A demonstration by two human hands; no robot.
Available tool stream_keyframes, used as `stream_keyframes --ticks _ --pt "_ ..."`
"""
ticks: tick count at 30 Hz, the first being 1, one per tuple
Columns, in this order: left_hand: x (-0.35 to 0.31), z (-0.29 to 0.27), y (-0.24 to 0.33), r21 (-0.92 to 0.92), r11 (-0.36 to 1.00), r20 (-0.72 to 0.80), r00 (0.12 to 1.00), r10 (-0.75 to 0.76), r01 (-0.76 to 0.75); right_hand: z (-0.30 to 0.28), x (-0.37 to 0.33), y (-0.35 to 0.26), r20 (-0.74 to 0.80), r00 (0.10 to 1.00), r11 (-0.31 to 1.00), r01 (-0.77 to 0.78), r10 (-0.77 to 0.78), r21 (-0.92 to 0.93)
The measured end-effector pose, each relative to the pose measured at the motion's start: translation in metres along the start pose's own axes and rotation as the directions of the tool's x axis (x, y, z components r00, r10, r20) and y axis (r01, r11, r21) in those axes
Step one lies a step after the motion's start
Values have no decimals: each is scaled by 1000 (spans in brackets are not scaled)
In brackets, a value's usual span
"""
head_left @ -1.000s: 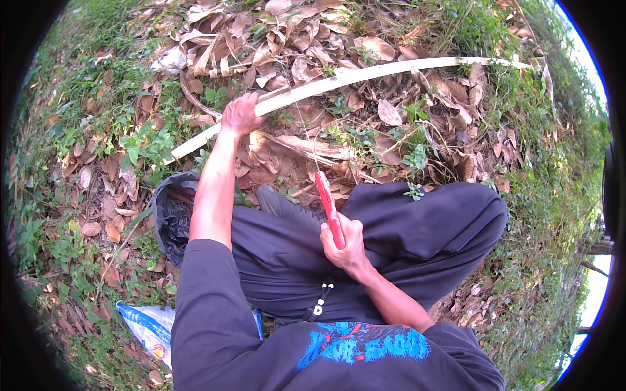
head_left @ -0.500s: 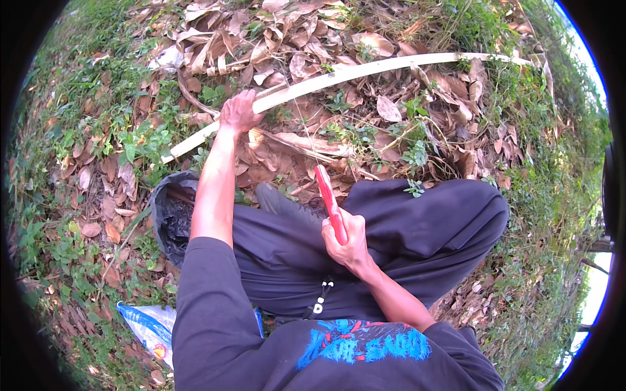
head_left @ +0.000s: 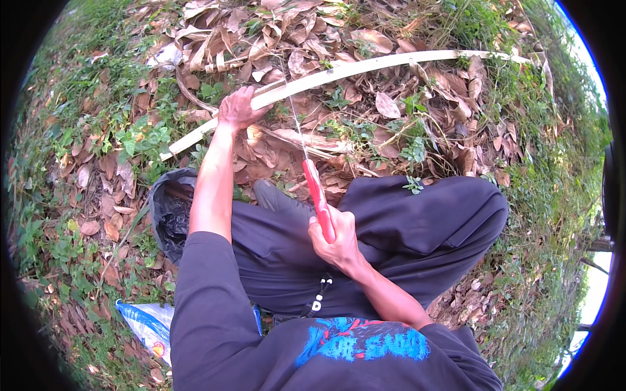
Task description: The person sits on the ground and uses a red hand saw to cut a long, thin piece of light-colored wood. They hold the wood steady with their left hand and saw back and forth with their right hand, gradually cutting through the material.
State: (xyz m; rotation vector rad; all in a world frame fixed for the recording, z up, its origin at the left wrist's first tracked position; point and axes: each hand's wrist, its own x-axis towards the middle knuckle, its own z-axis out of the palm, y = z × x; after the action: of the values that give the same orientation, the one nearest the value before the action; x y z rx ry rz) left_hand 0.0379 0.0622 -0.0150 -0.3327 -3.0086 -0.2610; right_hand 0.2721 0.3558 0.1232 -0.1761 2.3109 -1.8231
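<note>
A long pale wooden strip [head_left: 365,67] lies across the leaves in front of me, looking bowed in this view. My left hand [head_left: 237,108] is closed around its left part. My right hand [head_left: 336,241] grips the red handle of a hand saw [head_left: 314,186] above my crossed legs. The thin blade, seen nearly edge-on, points away from me and crosses the strip just right of my left hand. How deep the blade sits in the wood is too fine to tell.
Dry brown leaves [head_left: 388,105] and green weeds [head_left: 140,140] cover the ground. A dark bag-like opening [head_left: 173,212] is beside my left forearm. A white and blue plastic sack [head_left: 147,326] lies at the lower left. My bent legs [head_left: 424,221] fill the near middle.
My right hand and the saw have shifted left and slightly forward, with the blade farther over the strip. My left hand keeps its hold with little movement.
</note>
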Motion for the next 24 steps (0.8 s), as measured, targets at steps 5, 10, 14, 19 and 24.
stream_keyframes --ticks 5,10,14,19,24 --pt "-1 -1 -3 31 1000 31 999 -8 7 -10 -27 4 24 1000 1000 -16 16 -5" --pt "1 -1 -3 24 1000 30 1000 -5 5 -10 -25 2 14 999 999 39 -39 10" --pt "-1 -3 0 13 1000 16 1000 -12 12 -13 -22 -4 -3 1000 998 15 -15 65" --pt "-2 -10 5 -10 1000 18 1000 -16 16 -11 -1 -13 -15 997 995 70 -69 67" --pt "-3 -5 2 19 1000 -8 1000 -4 4 -2 21 -5 -97 993 992 82 -73 95"
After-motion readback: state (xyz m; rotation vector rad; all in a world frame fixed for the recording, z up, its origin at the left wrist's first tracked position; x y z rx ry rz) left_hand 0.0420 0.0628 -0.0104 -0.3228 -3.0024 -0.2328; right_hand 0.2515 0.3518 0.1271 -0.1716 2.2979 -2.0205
